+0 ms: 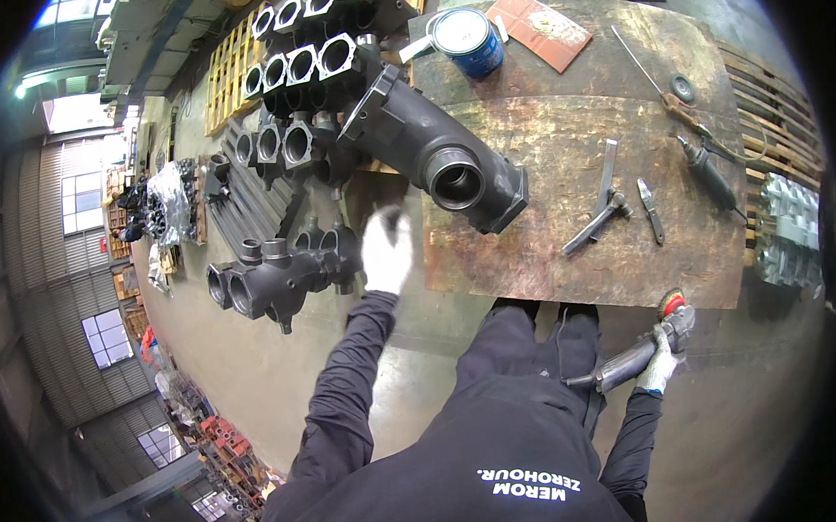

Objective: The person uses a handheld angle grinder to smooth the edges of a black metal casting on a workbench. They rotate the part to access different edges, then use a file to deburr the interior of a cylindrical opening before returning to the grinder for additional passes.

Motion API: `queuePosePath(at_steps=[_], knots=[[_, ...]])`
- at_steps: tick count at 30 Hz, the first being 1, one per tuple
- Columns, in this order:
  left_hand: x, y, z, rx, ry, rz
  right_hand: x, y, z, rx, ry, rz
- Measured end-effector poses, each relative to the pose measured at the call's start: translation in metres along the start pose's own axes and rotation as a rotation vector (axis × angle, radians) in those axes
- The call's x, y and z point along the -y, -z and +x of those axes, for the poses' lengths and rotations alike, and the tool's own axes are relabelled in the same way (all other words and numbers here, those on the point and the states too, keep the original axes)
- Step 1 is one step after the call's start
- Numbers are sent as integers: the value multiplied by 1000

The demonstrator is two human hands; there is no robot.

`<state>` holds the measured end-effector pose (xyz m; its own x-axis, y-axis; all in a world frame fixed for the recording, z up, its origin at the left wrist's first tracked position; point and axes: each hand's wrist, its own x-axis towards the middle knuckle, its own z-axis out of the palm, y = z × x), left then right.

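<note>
My right hand [662,369], in a white glove, grips an angle grinder [626,364] with a red disc [673,302]. It is held at the right, just off the near edge of the worktable [521,270]. My left hand [387,255], also gloved in white, is off the table's left edge; its fingers are smeared by motion, with a dark patch near their tips. Beyond it, a large black cast pipe fitting [437,153] with a round threaded port lies slantwise across the table's left edge. Left of that hand are smaller black fittings [279,278].
Rows of black castings [307,65] stand at the far left. A blue-labelled can [469,42] and a reddish sheet [539,30] lie at the table's back. On its right are a hammer [608,213], a knife-like tool [651,212] and a dark power tool [710,175]. Wooden pallets [770,106] border the right.
</note>
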<state>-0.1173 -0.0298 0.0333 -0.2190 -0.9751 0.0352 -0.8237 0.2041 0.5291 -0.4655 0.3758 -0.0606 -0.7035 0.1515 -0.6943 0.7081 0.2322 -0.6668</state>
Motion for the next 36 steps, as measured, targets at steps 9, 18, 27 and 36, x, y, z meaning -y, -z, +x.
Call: queuePosePath(at_steps=[9,18,27,36], knots=[[-18,25,196,-124,-128,154,-10,-11,-28,-45,27,62],[-25,-28,292,327,71,435,-25,23,-27,-167,-34,67],[-7,-37,306,417,-92,732,-43,66,20,-127,130,-55],[21,-16,265,132,2,427,43,-26,114,-9,498,-549]])
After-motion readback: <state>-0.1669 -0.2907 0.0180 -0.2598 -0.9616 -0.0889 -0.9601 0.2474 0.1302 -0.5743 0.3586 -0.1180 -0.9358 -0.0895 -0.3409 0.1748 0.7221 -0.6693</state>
